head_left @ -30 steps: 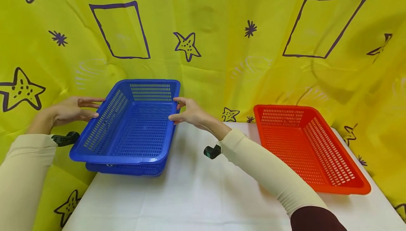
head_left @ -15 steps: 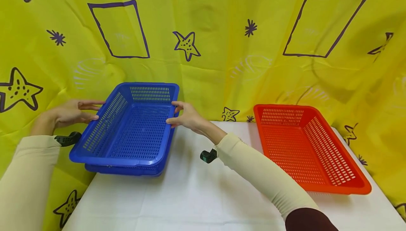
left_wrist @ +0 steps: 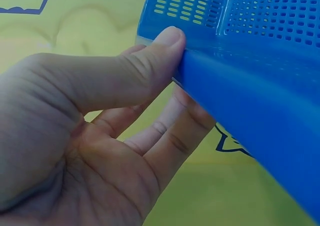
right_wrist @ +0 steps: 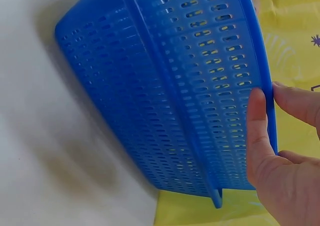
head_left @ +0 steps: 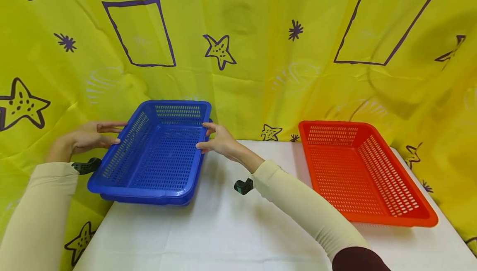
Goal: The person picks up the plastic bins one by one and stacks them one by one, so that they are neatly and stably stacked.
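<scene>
1. Upper blue perforated plastic basket (head_left: pixel 138 190): at the left of the white-covered bench (head_left: pixel 231 233), set into the lower blue basket (head_left: pixel 149 200), whose edge shows beneath it along the near side.
2. Red perforated basket (head_left: pixel 352 180): at the right of the bench, well apart from the 2 blue baskets; the right sleeve (head_left: pixel 309 205) crosses in front of its near left part.
3. Left grip (head_left: pixel 89 136): pinches the upper blue basket's left rim, thumb over the edge and fingers beneath.
4. Right grip (head_left: pixel 220 140): pinches that basket's right rim, digits on its 2 sides, drawn in to the rim's thickness.
5. Yellow curtain (head_left: pixel 246 93) with starfish drawings: along the far side.
</scene>
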Demonstrator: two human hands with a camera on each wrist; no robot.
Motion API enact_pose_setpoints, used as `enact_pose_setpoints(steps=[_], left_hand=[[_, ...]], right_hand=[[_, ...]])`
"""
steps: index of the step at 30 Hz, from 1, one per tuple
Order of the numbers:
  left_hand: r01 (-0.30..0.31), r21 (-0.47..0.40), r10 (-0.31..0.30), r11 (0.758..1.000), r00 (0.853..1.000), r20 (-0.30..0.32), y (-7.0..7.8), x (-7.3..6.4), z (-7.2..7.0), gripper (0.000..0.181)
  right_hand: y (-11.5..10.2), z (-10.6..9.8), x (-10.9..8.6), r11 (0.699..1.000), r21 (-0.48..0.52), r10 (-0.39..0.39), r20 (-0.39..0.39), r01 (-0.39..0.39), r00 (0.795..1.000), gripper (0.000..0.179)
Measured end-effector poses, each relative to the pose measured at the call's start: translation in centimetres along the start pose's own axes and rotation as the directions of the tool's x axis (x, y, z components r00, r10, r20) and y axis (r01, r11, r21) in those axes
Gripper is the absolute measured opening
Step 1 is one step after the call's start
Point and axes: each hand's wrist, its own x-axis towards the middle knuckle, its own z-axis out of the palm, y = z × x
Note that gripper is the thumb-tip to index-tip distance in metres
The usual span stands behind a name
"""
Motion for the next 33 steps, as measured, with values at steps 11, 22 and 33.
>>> enact_pose_setpoints(steps=[11,22,33], left_hand=[[0.006,0.010,-0.006,1.000,1.000,0.005,-0.5,0.6,0.3,0.080],[0.003,-0.005,-0.003,1.000,1.000,0.021,-1.8,0.7,0.9,0.078],[-0.003,-0.049,0.004,0.999,1.000,0.008,-2.8,1.4,1.6,0.077]], right_hand=[[1.0,0.2,0.1,1.000,-0.007,0.016,-0.012,-0.016,1.000,0.086],[2.3,0.6,0.3,0.999,-0.026,0.040,-0.018,-0.040,0.999,0.086],[3.2,0.8,0.4,0.998,-0.035,0.054,-0.044,-0.055,0.998,0.086]])
